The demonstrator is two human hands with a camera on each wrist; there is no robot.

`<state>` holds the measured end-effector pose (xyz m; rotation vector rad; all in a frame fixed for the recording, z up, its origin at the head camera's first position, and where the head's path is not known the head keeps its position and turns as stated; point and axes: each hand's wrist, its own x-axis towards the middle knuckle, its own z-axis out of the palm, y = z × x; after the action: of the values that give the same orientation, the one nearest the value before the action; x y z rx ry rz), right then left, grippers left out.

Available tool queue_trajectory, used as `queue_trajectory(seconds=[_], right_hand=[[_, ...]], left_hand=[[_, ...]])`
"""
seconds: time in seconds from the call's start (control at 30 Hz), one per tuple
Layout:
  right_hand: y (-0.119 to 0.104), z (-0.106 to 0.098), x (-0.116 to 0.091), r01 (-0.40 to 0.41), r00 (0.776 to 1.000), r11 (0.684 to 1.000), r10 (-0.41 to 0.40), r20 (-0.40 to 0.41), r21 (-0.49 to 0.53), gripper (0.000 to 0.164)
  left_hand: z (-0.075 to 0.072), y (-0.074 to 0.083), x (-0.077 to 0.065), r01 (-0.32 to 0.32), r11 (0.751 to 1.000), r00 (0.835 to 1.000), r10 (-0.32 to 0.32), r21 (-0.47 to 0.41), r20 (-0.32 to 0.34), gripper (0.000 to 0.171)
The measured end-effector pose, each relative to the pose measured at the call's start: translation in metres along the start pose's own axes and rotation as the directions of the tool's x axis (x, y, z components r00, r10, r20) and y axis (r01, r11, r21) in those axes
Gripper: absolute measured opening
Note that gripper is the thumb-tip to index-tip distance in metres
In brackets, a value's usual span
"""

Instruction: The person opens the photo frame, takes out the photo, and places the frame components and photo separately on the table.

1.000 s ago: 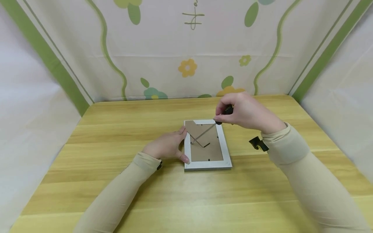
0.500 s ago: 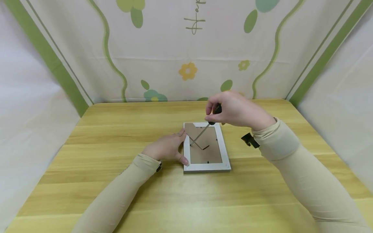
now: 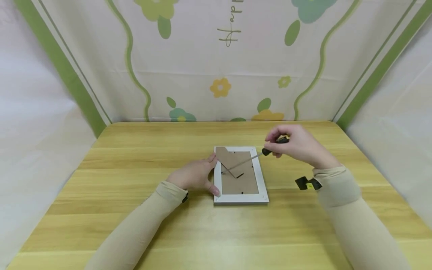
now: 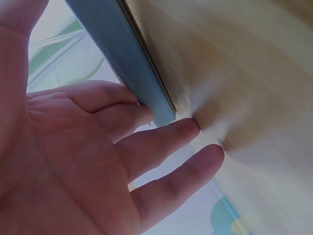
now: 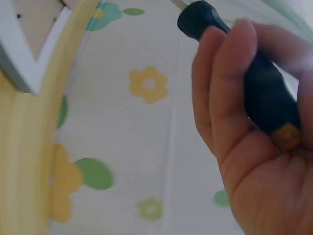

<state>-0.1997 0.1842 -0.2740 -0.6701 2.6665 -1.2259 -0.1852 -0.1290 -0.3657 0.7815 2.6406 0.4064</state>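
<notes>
A picture frame [image 3: 261, 183] lies face down on the table, its white border around a brown backing board [image 3: 243, 185] with small dark tabs along the edges. My right hand [image 3: 301, 145] grips a screwdriver [image 3: 266, 151] by its dark handle. The slanting shaft crosses the board, and its tip is right at the left-side tab [image 3: 222, 172]. My left hand [image 3: 192, 174] rests against the frame's left side, thumb at the near corner. In the left wrist view its fingers [image 4: 166, 142] stretch out, two touching the frame's edge [image 4: 117, 49].
The wooden table [image 3: 162, 146] reaches back to a flower-patterned cloth [image 3: 189, 82]. Pale cloth walls with green bands stand at both sides. A black strap buckle [image 3: 305, 183] hangs at my right wrist.
My right hand first shifted slightly left, then swung right and lower, tipping the screwdriver flatter. Its tip stays at the left tab. My left hand keeps its place on the frame.
</notes>
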Motion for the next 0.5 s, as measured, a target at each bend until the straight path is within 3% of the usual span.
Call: queue_trajectory(seconds=[0.2,0.5], right_hand=[[0.045,-0.009,-0.014,-0.124,0.982,0.989,0.112,0.153,0.075,0.029],[0.066,-0.015,-0.01,-0.191,0.952,0.98,0.17,0.253,0.059,0.028]], left_hand=[[0.004,0.002,0.003,0.007,1.0,1.0,-0.007,-0.014,0.004,0.122],[0.004,0.003,0.007,0.027,0.999,1.0,-0.027,-0.021,-0.008,0.124]])
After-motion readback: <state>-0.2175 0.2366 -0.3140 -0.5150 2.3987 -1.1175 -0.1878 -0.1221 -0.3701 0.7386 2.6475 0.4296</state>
